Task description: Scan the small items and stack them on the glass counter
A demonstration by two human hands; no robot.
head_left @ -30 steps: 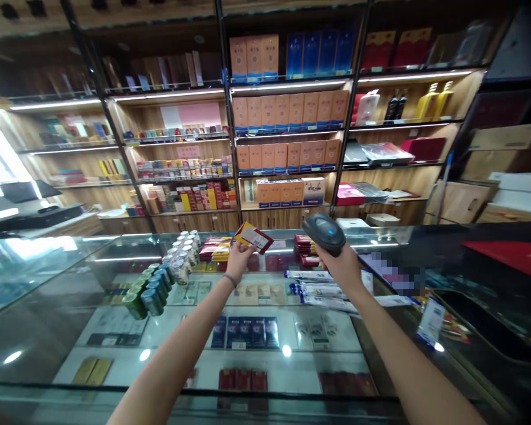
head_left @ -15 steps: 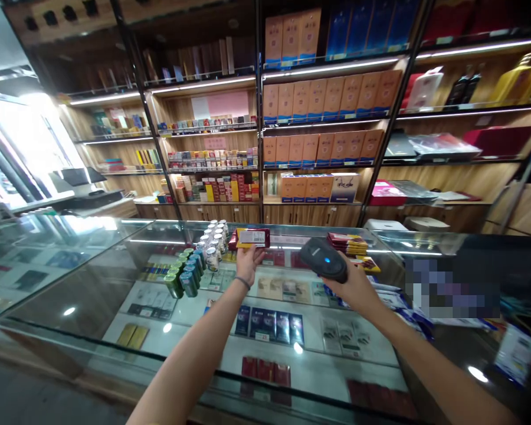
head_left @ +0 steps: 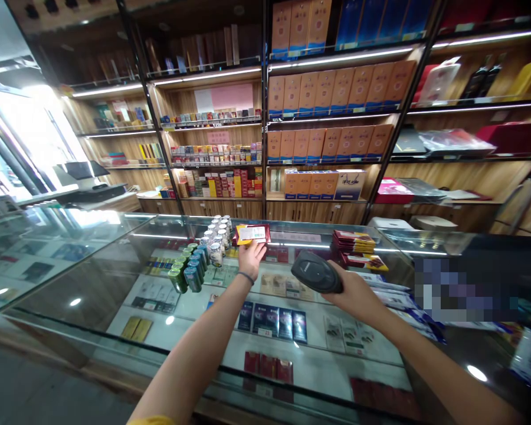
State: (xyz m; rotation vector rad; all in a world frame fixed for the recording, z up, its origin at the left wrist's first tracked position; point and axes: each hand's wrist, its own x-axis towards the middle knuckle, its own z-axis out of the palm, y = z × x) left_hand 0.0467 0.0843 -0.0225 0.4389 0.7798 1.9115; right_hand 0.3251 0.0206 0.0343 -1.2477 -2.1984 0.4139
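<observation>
My left hand (head_left: 250,260) is closed on a red and yellow packet (head_left: 253,234) with a white label facing me, held over the far part of the glass counter (head_left: 194,330). A black barcode scanner (head_left: 315,273) is gripped in my right hand (head_left: 347,289), its head pointing left, lower than the packet and apart from it. Just left of the packet stand rows of white cans (head_left: 216,254), with green cans (head_left: 177,278) and blue cans (head_left: 193,276) nearer to me. Beyond the scanner to the right lies a stack of similar red and yellow packets (head_left: 354,241).
Blue and white packets (head_left: 398,301) lie on the counter's right side. Flat boxes sit under the glass, among them dark blue ones (head_left: 272,321). Behind the counter rise wooden shelves with orange boxes (head_left: 336,91) and small packs (head_left: 216,154). A monitor (head_left: 86,170) stands at far left.
The scanner has moved slightly left and down, and its blue light no longer shows. The packet in my left hand has tilted a little. The whole view has shifted slightly.
</observation>
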